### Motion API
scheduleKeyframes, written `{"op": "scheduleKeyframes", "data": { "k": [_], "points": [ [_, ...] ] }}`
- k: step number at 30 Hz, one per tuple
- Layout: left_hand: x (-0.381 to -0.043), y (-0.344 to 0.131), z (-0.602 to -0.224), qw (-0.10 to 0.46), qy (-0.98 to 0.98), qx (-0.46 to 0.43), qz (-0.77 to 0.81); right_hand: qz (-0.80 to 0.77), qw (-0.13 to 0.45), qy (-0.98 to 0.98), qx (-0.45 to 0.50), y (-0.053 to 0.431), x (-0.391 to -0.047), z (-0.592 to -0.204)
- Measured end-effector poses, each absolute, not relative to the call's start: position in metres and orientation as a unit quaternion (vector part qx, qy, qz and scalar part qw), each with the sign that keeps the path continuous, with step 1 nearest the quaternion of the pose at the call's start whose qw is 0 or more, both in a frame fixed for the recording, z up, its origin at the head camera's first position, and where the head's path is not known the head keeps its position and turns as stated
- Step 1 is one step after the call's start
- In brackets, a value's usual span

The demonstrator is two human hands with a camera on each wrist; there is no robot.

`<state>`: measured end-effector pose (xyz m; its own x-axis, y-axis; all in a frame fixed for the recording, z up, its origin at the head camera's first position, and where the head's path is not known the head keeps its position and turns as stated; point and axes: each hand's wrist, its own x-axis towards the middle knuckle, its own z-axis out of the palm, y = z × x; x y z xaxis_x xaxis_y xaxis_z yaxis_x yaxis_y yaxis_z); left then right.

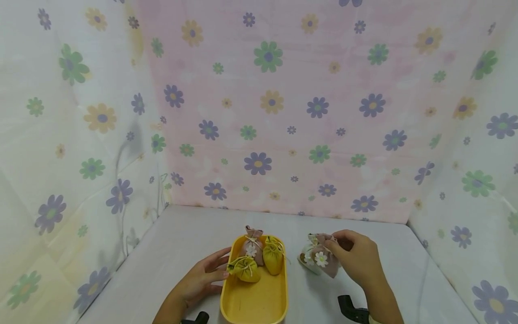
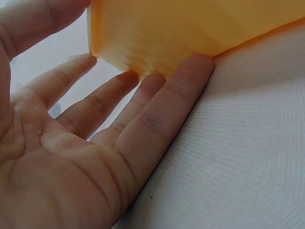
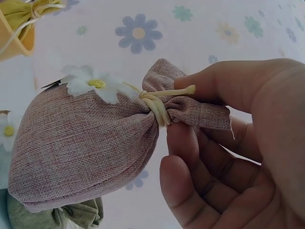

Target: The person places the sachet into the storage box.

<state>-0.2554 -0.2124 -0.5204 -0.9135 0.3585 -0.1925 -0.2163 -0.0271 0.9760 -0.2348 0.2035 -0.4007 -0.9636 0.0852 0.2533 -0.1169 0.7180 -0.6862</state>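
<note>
My right hand (image 1: 360,257) pinches the gathered neck of a mauve drawstring pouch (image 3: 86,148) with a white daisy and cream cord. The pouch hangs tilted, right of a yellow tray (image 1: 255,306). Partly hidden behind it is a pale mint pouch (image 1: 310,265) with a daisy. An olive-green pouch (image 3: 57,215) shows at the bottom of the right wrist view. My left hand (image 1: 200,280) touches the tray's left wall, its fingers extended in the left wrist view. Inside the tray's far half lie another mauve pouch (image 1: 252,253) and two yellow pouches, one left (image 1: 247,270), one right (image 1: 273,258).
A white tabletop (image 1: 190,229) lies beneath everything. Flower-printed cloth (image 1: 267,135) encloses the back and both sides. Black curved pieces are at the left wrist (image 1: 200,318) and right wrist (image 1: 350,309).
</note>
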Motion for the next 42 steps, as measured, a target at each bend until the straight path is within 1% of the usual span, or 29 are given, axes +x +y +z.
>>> {"op": "scheduleKeyframes", "data": {
  "k": [10,25,42],
  "points": [
    [-0.255,-0.212,-0.52,0.2,0.671,0.057,0.712,0.397,0.151,-0.905,0.019,0.19,-0.229,-0.396],
    [-0.256,-0.212,-0.52,0.205,0.673,0.053,0.708,0.443,0.172,-0.878,0.051,0.161,-0.225,-0.4],
    [-0.256,-0.211,-0.522,0.196,0.673,0.049,0.712,0.472,0.144,-0.866,0.079,0.126,-0.22,-0.409]
  ]
}}
